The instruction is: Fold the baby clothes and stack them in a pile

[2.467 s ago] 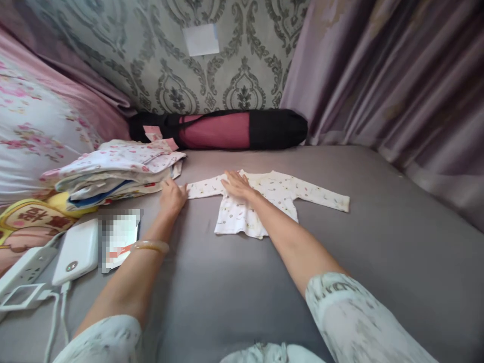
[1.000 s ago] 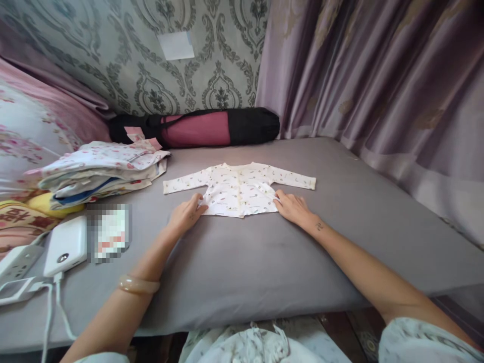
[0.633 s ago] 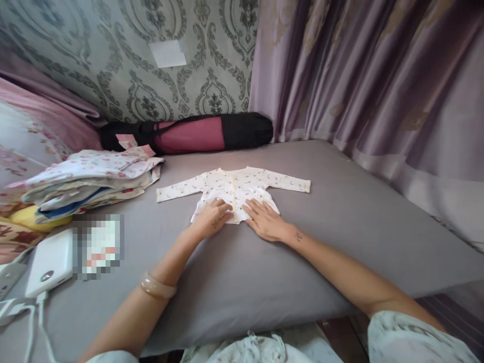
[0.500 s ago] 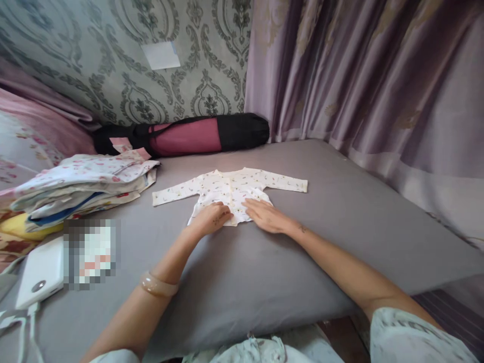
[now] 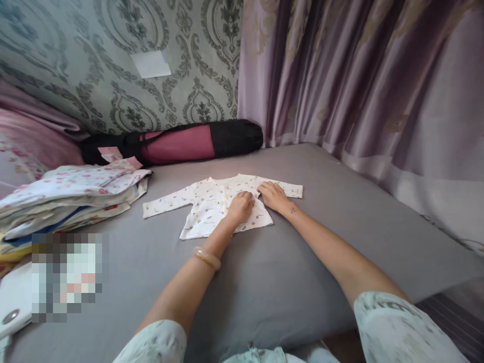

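A small white baby shirt (image 5: 206,214) with a scattered print lies spread on the grey bed sheet, its long sleeves stretched out to both sides. My left hand (image 5: 241,207) rests on the right half of its body, open, pressing down with bent fingers whose tips are partly hidden. At the right armpit, my right hand (image 5: 273,195) has its fingers closed on the cloth where the sleeve joins the body. The right cuff shows beyond this hand. A pale bangle (image 5: 207,258) circles my left wrist.
Folded clothes (image 5: 75,184) are piled at the left. Along the wall lies a long black and maroon bag (image 5: 177,143). A white device with a cable (image 5: 17,297) and a blurred-out item sit at the lower left. Purple curtains (image 5: 321,75) hang at the right.
My left hand has moved right across the shirt, from its lower left to the right half. My right hand has moved up from the lower hem to the right armpit and closed there.
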Demonstrator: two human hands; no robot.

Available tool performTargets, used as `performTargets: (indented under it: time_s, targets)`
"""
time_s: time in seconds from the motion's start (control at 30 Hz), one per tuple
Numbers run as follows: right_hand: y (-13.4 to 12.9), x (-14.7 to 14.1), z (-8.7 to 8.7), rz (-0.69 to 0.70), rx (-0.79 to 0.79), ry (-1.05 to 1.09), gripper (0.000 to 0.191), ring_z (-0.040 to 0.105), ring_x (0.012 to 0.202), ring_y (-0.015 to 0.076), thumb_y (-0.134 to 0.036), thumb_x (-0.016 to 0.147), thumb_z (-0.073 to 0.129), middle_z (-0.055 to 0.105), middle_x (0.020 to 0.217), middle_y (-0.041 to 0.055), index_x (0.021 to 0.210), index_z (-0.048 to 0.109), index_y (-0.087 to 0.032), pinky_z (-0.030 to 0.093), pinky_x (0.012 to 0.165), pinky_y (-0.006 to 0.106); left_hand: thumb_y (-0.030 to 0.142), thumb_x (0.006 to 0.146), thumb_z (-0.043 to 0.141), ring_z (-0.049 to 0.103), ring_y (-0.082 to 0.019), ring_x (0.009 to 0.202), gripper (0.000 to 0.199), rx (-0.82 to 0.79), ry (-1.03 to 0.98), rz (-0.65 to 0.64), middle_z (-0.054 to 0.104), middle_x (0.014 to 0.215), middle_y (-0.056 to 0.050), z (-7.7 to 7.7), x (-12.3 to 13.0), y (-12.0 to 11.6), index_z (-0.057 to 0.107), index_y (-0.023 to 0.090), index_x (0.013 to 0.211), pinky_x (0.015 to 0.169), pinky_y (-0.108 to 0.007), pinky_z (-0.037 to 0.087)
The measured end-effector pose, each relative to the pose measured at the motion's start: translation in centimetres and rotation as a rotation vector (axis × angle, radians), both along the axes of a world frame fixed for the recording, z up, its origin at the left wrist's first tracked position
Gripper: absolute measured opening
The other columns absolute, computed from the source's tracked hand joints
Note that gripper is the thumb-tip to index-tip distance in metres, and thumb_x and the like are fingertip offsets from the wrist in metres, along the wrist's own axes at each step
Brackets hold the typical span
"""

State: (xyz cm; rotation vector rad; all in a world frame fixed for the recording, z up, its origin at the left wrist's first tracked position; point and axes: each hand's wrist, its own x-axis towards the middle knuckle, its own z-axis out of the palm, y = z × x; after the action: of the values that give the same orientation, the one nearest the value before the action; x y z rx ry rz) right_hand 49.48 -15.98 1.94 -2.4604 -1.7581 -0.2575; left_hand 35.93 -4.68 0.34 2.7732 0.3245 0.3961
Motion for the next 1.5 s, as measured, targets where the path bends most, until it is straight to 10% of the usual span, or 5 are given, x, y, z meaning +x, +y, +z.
performTargets:
  time_s: [0.2,0.53,0.93,1.3,1.5]
  targets:
    - [0.0,2.0,0.5,0.055,-0.008,-0.066,0.029,0.048,0.100,0.0224,-0.011,0.095,0.037,0.061,0.110,0.0100,0.106,0.062,-0.019,0.031,0.084,0.032,0.044,0.099,0.026,0.023,-0.030,0.145,0.059,0.059,0.179,0.048,0.031,0.154,-0.019,-0.9,-0.5,-1.2,0.032,0.009,0.146,0.117,-0.050,0.019]
    - [0.1,2.7,0.0,0.080,-0.006,0.027,0.029,0.050,0.103,0.0222,-0.009,0.091,0.042,0.061,0.111,0.0101,0.104,0.065,-0.020,0.035,0.085,0.031,0.073,0.088,0.023,0.004,-0.040,0.147,0.079,0.061,0.366,-0.072,0.010,0.161,-0.014,0.3,-0.8,-0.9,0.021,0.028,0.153,0.113,-0.064,0.010]
    - [-3.4,7.3,1.7,-0.659,0.069,0.356,0.025,0.064,0.093,0.0227,-0.025,0.086,0.054,0.068,0.102,0.0156,0.102,0.069,-0.013,0.047,0.077,0.030,0.056,0.096,0.025,0.012,-0.029,0.148,0.069,-0.006,0.237,0.005,0.021,0.159,-0.016,0.3,0.5,-1.3,0.027,0.014,0.150,0.118,-0.052,0.012]
    - [-5.5,10.1,0.8,-0.819,0.409,0.823,0.017,0.059,0.065,0.0190,-0.013,0.059,0.075,0.056,0.057,0.0000,0.062,0.059,-0.020,0.051,0.061,0.030,0.062,0.094,0.020,0.012,-0.032,0.148,0.073,0.081,0.292,-0.035,0.019,0.159,-0.015,-0.1,0.3,-1.3,0.023,0.017,0.152,0.117,-0.054,0.011]
    - [-2.4,10.8,1.8,-0.833,0.676,1.005,0.010,0.062,0.061,0.0134,-0.019,0.077,0.063,0.065,0.068,0.0016,0.087,0.062,-0.016,0.051,0.056,0.023,0.060,0.095,0.019,0.009,-0.036,0.147,0.069,0.088,0.325,-0.061,0.016,0.160,-0.017,0.1,0.4,-1.5,0.025,0.020,0.152,0.115,-0.059,0.011]
